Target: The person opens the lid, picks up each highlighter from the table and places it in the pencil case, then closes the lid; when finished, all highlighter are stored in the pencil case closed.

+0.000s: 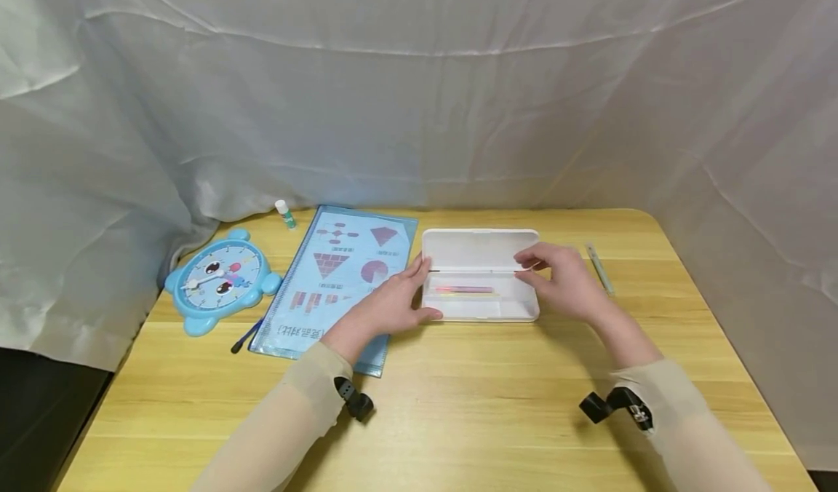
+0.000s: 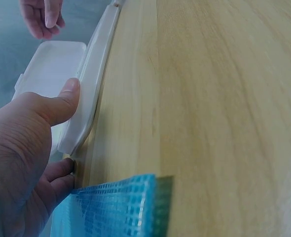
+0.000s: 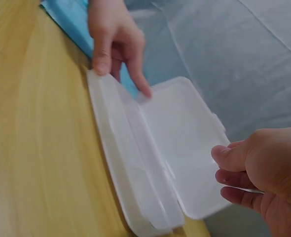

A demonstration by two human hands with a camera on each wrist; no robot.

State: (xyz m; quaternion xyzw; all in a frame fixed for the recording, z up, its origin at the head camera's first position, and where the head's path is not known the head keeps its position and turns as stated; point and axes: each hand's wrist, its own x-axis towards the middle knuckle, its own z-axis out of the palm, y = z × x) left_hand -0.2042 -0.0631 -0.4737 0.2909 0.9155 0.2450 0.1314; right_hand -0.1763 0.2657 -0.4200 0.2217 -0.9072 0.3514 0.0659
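A white pencil case (image 1: pixel 468 248) lies with its lid raised, hinge line across the middle. Inside its tray are slim pink and yellow pens (image 1: pixel 465 289). My left hand (image 1: pixel 393 303) grips the left end, its thumb on the near side wall and its fingers spread toward the hinge. My right hand (image 1: pixel 566 281) hovers by the right end, fingers loosely bent with nothing held between them. The right wrist view shows those fingertips (image 3: pixel 227 155) beside the raised lid (image 3: pixel 185 143).
Left of the case lies a blue mesh document pouch (image 1: pixel 340 281) with a chart sheet. Farther left sit a blue toy clock (image 1: pixel 222 277), a glue stick (image 1: pixel 286 214) and a dark blue pen (image 1: pixel 247 335). A narrow pale green item (image 1: pixel 599 268) lies at the right.
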